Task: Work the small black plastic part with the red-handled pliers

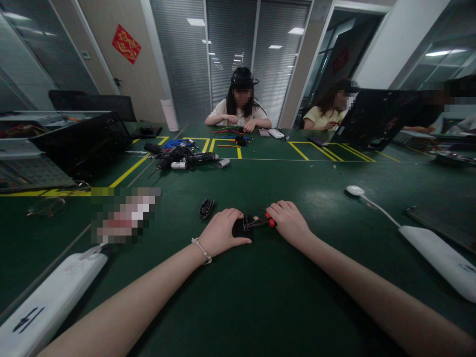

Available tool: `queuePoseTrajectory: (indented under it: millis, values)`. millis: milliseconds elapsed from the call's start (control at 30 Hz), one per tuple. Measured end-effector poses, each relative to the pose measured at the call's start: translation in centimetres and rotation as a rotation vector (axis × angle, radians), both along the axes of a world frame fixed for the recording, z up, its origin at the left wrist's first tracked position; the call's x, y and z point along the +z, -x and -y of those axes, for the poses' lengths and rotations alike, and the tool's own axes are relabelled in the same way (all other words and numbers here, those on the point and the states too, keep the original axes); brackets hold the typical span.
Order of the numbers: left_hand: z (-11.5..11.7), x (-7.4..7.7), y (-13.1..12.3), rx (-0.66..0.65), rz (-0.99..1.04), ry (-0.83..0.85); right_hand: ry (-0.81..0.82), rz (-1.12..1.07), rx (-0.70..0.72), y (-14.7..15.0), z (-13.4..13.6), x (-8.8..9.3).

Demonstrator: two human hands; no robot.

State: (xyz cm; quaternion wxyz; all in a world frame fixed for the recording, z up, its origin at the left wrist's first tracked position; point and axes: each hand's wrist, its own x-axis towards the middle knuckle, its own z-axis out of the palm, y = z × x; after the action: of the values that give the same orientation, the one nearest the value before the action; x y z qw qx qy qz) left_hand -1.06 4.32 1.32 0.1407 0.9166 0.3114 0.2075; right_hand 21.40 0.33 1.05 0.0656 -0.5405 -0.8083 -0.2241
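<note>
My left hand [222,229] grips a small black part [241,230] between thumb and fingers, low over the green table. Its exact kind is too small to make out. Closed round the red handles of a pair of pliers [259,223] is my right hand [289,223]. The metal jaws reach left onto the black part, close to my left fingertips. A small pale bit shows beside the jaws. Just beyond my left hand lies another black piece [207,208], apart from it.
White devices lie at left [55,302] and right [435,258], the right one joined by a cord to a white puck [355,190]. Tools and cables [182,156] are heaped ahead. Black computer cases [92,144] stand at the sides. Co-workers sit across the table [282,178].
</note>
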Motion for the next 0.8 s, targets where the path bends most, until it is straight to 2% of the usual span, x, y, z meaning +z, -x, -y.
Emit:
queuePoseTrajectory:
  millis: [533,800]
  values:
    - [-0.17,-0.47,0.02,-0.008,0.028,0.029,-0.002,0.005,-0.001,0.01,0.05,0.24]
    - [-0.23,-0.20,-0.04,-0.008,0.019,0.028,0.001,-0.002,-0.014,0.17,0.21,0.42]
